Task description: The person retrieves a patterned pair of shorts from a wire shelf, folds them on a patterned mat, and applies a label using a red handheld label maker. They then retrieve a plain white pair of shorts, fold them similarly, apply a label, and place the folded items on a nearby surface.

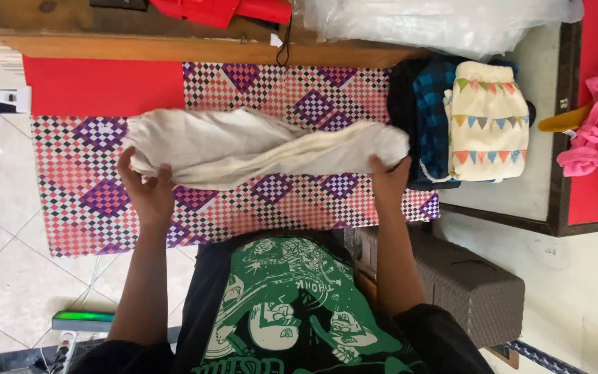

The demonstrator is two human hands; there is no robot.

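Grip: my left hand [148, 190] and right hand [389, 181] are clutching the cream cloth [257, 149] by its ends.
Risk: its twisted middle is sagging, likely bunching on the checkered mat [91, 208].

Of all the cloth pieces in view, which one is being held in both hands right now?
The plain off-white cloth, stretched between the left hand and right hand. The bunting-patterned cream piece, blue checked one and pink one lie untouched.

Both hands hold a cream cloth [257, 147] stretched above a checkered mat [91, 208]: the left hand [148, 192] grips its left end, the right hand [389, 183] its right end. Just right of it lies a stack of folded clothes [486, 121], topped by a cream piece with coloured triangles.
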